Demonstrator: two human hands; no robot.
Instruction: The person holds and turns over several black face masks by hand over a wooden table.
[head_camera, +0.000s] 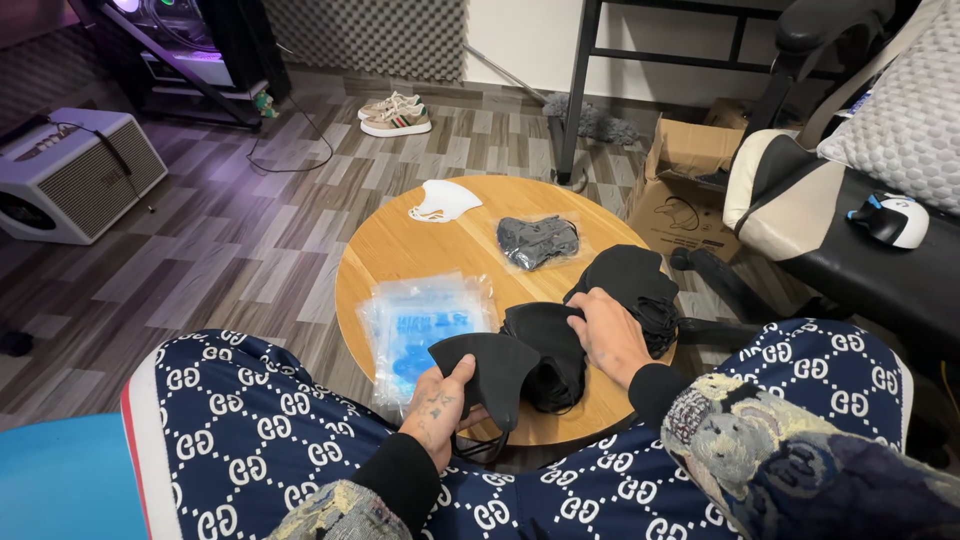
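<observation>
Patterned navy trousers (250, 420) in foreground. Left hand (440, 408) pinches folded black face mask (492, 372) — soft, matte fabric, ear loops dangling at table edge. Right hand (608, 332), fingers curled, grips loose pile of black masks (560, 350). Round wooden table (400, 245) — smooth, pale; bears clear plastic sleeves (425, 325), bagged grey masks (538, 240), white mask (444, 200). Grey plank floor (230, 240); sneakers (395, 113), cardboard box (690, 190) beyond.

Round wooden table (400, 250); black masks (625, 280); clear packets (425, 325)
</observation>
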